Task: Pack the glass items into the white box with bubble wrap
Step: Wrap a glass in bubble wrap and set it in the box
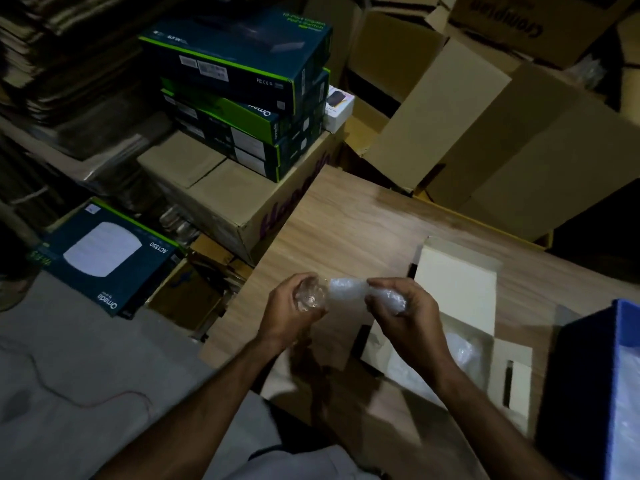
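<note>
My left hand grips a small clear glass item above the wooden table. A strip of bubble wrap stretches from the glass to my right hand, which pinches the bunched end of the wrap. The white box lies open on the table just right of my hands, its lid standing up. Inside it, partly hidden by my right forearm, lies a pale wrapped bundle.
A blue bin stands at the right edge of the table. Brown cartons crowd the back and right. Dark green product boxes are stacked on a carton at the left, and another lies lower left.
</note>
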A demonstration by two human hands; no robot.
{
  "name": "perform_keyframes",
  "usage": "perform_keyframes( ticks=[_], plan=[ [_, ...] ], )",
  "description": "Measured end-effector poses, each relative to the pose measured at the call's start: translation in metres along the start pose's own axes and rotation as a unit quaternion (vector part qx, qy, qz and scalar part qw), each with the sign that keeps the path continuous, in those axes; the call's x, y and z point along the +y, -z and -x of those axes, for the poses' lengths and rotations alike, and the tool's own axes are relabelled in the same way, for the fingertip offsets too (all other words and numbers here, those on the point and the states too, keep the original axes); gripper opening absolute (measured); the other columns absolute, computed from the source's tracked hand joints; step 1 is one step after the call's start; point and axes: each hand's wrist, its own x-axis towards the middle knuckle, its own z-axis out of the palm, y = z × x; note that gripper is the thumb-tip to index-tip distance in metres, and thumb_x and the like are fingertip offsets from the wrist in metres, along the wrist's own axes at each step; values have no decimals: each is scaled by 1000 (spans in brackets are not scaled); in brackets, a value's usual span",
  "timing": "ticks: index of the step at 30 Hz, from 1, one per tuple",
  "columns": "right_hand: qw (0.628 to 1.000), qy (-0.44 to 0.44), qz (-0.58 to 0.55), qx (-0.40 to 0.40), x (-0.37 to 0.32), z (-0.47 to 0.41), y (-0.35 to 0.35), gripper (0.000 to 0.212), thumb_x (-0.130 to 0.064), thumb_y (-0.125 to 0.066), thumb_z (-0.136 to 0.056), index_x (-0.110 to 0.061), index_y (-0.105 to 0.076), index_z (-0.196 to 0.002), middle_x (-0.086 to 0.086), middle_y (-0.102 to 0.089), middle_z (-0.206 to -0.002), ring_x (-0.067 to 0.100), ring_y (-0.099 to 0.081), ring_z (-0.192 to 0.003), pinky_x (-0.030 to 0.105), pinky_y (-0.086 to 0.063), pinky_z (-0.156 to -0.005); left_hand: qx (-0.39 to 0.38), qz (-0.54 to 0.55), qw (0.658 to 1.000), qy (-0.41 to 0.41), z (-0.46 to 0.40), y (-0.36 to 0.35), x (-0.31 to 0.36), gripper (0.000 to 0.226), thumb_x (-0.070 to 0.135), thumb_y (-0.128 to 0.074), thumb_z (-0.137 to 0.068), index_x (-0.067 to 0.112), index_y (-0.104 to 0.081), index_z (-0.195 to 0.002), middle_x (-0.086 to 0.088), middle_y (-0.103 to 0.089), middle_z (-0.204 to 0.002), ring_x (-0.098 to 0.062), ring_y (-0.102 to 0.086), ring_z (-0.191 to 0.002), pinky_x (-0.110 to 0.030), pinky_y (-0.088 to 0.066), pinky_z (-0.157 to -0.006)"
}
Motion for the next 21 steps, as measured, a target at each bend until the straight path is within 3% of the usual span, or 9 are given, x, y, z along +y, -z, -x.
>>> perform_keyframes(
  ticks=[2, 4, 7, 13, 16, 19, 21],
  plan=[
    [998, 37, 52, 12, -4, 0, 1, 29, -8, -79, -85, -23, -76, -109, -16, -65, -104, 5, -63, -101, 38, -58, -82, -6, -11, 999, -36, 5, -3, 12, 72, 17, -93, -64, 25, -64, -130, 10, -68, -121, -1, -64, -111, -32, -59, -91],
    [993, 64, 99, 9, -8, 2, 6, 32, -6, -80, -82, -23, -76, -109, -12, -59, -101, 1, -57, -98, 22, -53, -82, -14, -31, 996, -88, 10, -7, 24, 77, 15, -91, -63, 23, -62, -134, 8, -65, -122, -3, -64, -109, -31, -59, -88],
    [979, 100, 171, -37, -13, 4, 19, 35, -8, -79, -82, -25, -75, -112, -7, -53, -104, -1, -53, -93, 6, -44, -77, -33, -90, 984, -153, 15, -16, 40, 88, 18, -90, -61, 26, -56, -142, 6, -60, -115, -12, -62, -104, -33, -59, -81],
    [971, 99, 174, -128, -22, 12, 47, 39, -12, -68, -89, -20, -66, -127, -4, -39, -114, 6, -52, -93, 12, -47, -70, -27, -131, 970, -204, 28, -39, 82, 81, 34, -91, -59, 23, -62, -134, 7, -67, -118, -10, -63, -105, -36, -58, -85],
    [972, 96, 191, -94, -24, 19, 68, 44, -10, -66, -92, -26, -59, -133, -4, -51, -114, 8, -56, -93, 21, -52, -77, -41, -79, 980, -176, 40, -52, 98, 69, 37, -93, -57, 26, -61, -116, 12, -71, -109, -5, -69, -96, -33, -60, -75],
    [990, 33, 136, -16, -22, 27, 89, 27, -22, -74, -89, -29, -61, -112, -9, -70, -97, 7, -67, -87, 34, -59, -75, -68, -56, 982, -166, 52, -71, 109, 61, 40, -94, -61, 26, -59, -108, 13, -72, -101, -1, -70, -89, -31, -61, -70],
    [987, 25, 159, 5, -16, 34, 96, 10, -25, -75, -86, -28, -69, -94, -9, -74, -87, 7, -69, -80, 38, -59, -71, -76, -47, 981, -174, 59, -84, 116, 59, 41, -95, -61, 24, -61, -106, 13, -72, -98, -1, -70, -88, -29, -60, -71]
  ],
)
